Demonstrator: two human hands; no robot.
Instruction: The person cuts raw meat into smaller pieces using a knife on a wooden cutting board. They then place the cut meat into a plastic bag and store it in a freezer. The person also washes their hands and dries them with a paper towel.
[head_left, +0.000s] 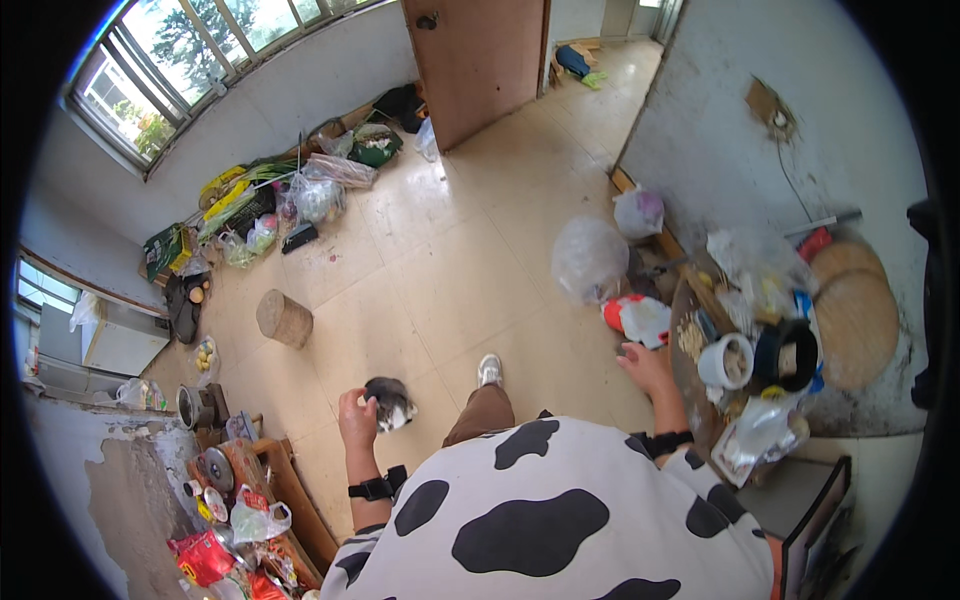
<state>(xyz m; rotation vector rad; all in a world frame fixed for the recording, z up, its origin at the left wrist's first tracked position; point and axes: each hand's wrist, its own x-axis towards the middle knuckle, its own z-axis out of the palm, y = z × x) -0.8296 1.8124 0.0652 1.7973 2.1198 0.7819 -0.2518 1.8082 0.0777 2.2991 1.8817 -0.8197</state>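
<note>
My left hand (357, 420) hangs at my left side with nothing in it, its fingers loosely curled and parted. Just beyond it in the picture, a grey and white cat (391, 403) is on the tiled floor (442, 277). My right hand (646, 366) is held out by the edge of a cluttered side table (684, 367), also holding nothing, its fingers apart. Nearest to that hand is a red and white plastic bag (637, 319). On the table stand a white tub (725, 361) and a dark round pot (785, 355).
A round wooden stump (284, 319) stands on the floor to the left. Bags and vegetables (247, 202) line the wall under the window. A brown door (480, 67) stands ajar ahead. A large plastic bag (590, 259) sits at right; a wooden bench (300, 502) with packages is at lower left.
</note>
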